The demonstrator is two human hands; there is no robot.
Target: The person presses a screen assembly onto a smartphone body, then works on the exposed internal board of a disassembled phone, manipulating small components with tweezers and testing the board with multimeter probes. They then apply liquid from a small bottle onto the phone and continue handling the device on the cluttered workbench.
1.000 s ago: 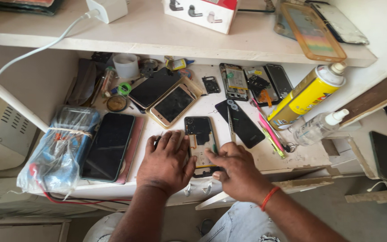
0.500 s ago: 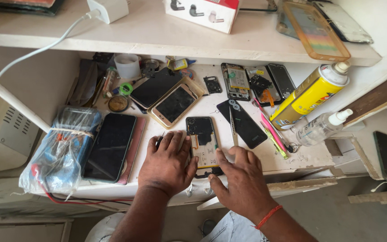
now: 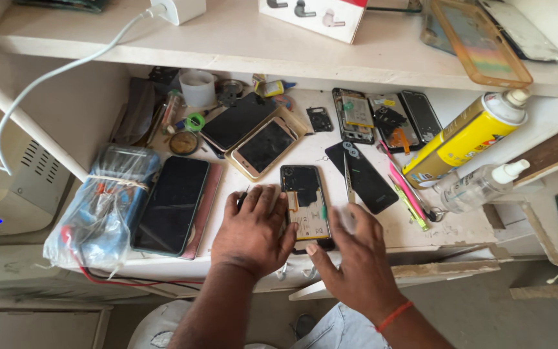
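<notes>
White workbench desk [image 3: 421, 226], scuffed, with a shelf [image 3: 240, 45] over its back edge. Nearest, at the front edge: left hand [image 3: 253, 229] lies flat, palm down, fingers spread, gripping nothing, its fingertips just beside the left side of an opened phone [image 3: 306, 207] that lies back-off with its board and battery showing. Right hand [image 3: 356, 255] is at the phone's lower right corner, fingers loosely apart and motion-blurred; thumb near the phone's bottom edge, cannot tell if it touches; nothing clamped in it. Red band [image 3: 392, 317] on the right wrist. Left of the hands, toward the front-left corner: big black phone [image 3: 172, 203] face up on a reddish case, then a plastic-wrapped bundle [image 3: 101, 207] with red wires at the left edge. Right of the opened phone: dark phone back cover [image 3: 363, 176], pink and green pry tools [image 3: 408, 194], a clear squeeze bottle [image 3: 479, 187] on its side, and a yellow spray can [image 3: 466, 139] leaning at the right edge. Mid-desk: gold-framed phone [image 3: 266, 147] overlapping a black phone [image 3: 237, 121]. Back edge: white tape roll [image 3: 197, 87], green ring [image 3: 195, 121], small black frame part [image 3: 320, 119], two more stripped phones [image 3: 382, 116] side by side. On the shelf: white charger [image 3: 179, 8] with its cable running down left, white box [image 3: 311, 16], orange clear case [image 3: 479, 42].
</notes>
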